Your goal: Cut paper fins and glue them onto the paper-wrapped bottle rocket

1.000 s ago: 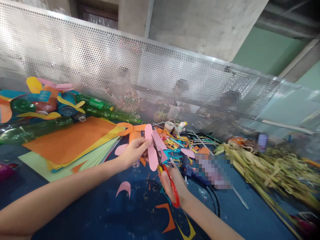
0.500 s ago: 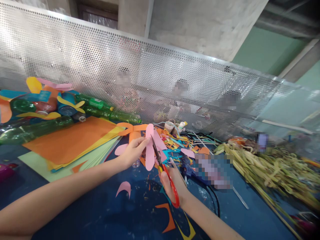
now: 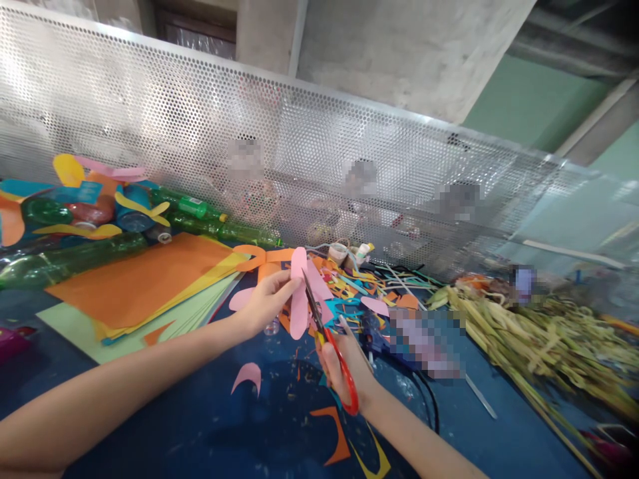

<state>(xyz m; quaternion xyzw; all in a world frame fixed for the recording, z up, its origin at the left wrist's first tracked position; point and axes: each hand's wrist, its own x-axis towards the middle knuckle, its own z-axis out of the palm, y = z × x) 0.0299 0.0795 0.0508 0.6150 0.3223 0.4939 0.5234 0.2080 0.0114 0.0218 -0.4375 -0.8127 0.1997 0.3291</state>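
Note:
A long pink paper cutout (image 3: 299, 309) with rounded ends is pinched between the thumb and fingers of my left hand (image 3: 272, 299). My right hand (image 3: 347, 369) grips red-handled scissors (image 3: 344, 379), their dark blades pointing up and left along the cutout's right edge. Whether the blades are closed on the paper I cannot tell. Behind the cutout lies more pink paper (image 3: 319, 283), and an orange paper shape (image 3: 268, 258) with looped ends sits just beyond my left hand. A curved pink scrap (image 3: 248, 376) lies on the blue table (image 3: 200, 432) below.
Stacked coloured paper (image 3: 150, 273) and green plastic bottles (image 3: 74, 259) lie on the left. Paper scraps (image 3: 349, 283) crowd the middle, near a dark blue glue gun (image 3: 379, 339) with a black cord. Dried husks (image 3: 539, 339) cover the right; a perforated metal screen (image 3: 309, 146) stands behind.
Almost nothing differs. The pink cutout and both hands hold nearly the same place, with only a very slight shift.

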